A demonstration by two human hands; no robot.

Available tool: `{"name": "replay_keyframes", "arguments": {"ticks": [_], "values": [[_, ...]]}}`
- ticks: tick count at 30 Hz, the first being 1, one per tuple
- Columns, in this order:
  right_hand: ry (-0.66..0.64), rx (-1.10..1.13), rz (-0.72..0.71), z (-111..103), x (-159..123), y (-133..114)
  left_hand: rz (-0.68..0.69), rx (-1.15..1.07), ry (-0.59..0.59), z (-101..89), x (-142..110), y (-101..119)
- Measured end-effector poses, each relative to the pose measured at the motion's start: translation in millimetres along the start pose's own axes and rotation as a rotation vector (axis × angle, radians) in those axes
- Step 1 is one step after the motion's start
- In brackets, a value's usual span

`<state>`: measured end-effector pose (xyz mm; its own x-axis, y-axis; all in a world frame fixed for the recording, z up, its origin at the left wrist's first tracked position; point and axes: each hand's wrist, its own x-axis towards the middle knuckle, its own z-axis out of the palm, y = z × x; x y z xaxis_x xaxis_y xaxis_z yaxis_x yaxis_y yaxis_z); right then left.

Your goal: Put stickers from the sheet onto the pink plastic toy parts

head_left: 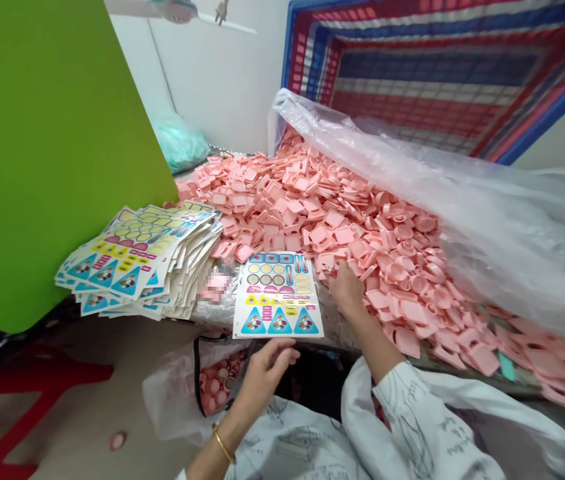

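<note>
My left hand (267, 367) pinches the bottom edge of a colourful sticker sheet (277, 293) and holds it up flat in front of me. My right hand (346, 288) reaches into the big heap of pink plastic pieces (362, 220), its fingers curled among them; what they grip is hidden. To the left lies a fanned stack of the same sticker sheets (137, 257).
A clear plastic bag (462, 200) drapes over the right of the heap. A green board (47, 147) stands at the left, a red stool (22, 400) below it. A bag of pink round parts (215, 387) sits by my lap. Stacked red and blue crates (437, 73) stand behind.
</note>
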<state>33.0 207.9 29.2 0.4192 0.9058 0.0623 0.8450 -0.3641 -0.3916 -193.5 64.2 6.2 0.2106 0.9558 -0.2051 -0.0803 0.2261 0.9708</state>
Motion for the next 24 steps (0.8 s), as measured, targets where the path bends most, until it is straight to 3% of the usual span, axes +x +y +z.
{"name": "replay_keyframes", "arguments": {"ticks": [3,5,7,9,11,13,16,20,24], "values": [[-0.011,0.411,0.003,-4,-16,-10,-0.006,-0.262,0.126,-19.0,24,22],[-0.207,0.777,-0.006,-1,-39,-25,-0.014,-0.422,0.182,-29.3,42,34],[-0.528,1.005,-0.028,6,-65,-44,-0.038,-0.509,0.148,-35.8,58,40],[-0.749,1.059,-0.061,14,-85,-59,-0.065,-0.536,0.085,-38.6,69,42],[-0.813,1.042,-0.121,21,-91,-71,-0.058,-0.559,0.107,-39.9,77,41],[-0.713,0.977,-0.184,26,-81,-79,-0.032,-0.603,0.228,-42.0,84,42],[-0.436,0.726,-0.215,33,-45,-90,-0.003,-0.628,0.365,-47.3,96,46],[-0.227,0.316,-0.268,53,1,-111,-0.052,-0.603,0.303,-50.7,119,49],[-0.182,0.095,-0.327,81,17,-128,-0.130,-0.616,0.283,-49.7,138,39]]}}
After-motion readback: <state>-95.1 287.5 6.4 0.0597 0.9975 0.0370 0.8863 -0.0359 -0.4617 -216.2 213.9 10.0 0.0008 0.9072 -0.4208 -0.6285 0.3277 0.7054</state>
